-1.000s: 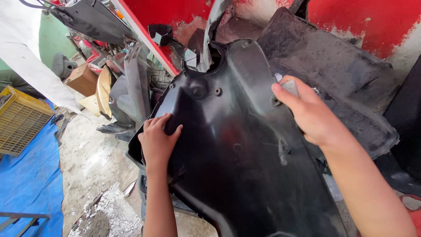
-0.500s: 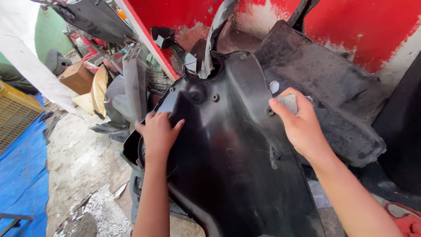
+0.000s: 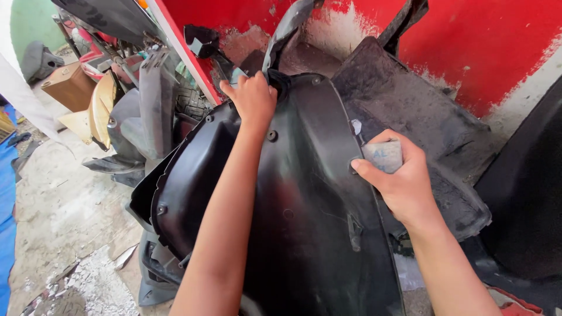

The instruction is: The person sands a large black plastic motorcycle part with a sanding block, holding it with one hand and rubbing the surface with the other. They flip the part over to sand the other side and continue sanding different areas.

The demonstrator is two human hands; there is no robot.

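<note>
A large curved black plastic panel (image 3: 304, 199), like a wheel-arch liner, stands in front of me, dusty and dotted with round fastener holes. My left hand (image 3: 253, 96) reaches up and grips the panel's top edge, fingers curled over it. My right hand (image 3: 393, 175) presses a small grey rectangular pad (image 3: 383, 157) against the panel's right edge, thumb and fingers closed around the pad. Both forearms cross the panel's face.
More black panels (image 3: 410, 111) lean against a red wall (image 3: 480, 41) with peeling paint behind. Grey and cream body parts (image 3: 126, 105) and a cardboard box (image 3: 69, 86) are stacked at left. Blue tarp (image 3: 7, 234) lies on the concrete floor, rubble (image 3: 93, 287) near my feet.
My left hand has moved from the panel's lower left side up to its top edge. The right hand with the pad has shifted slightly down the right edge. The view came closer.
</note>
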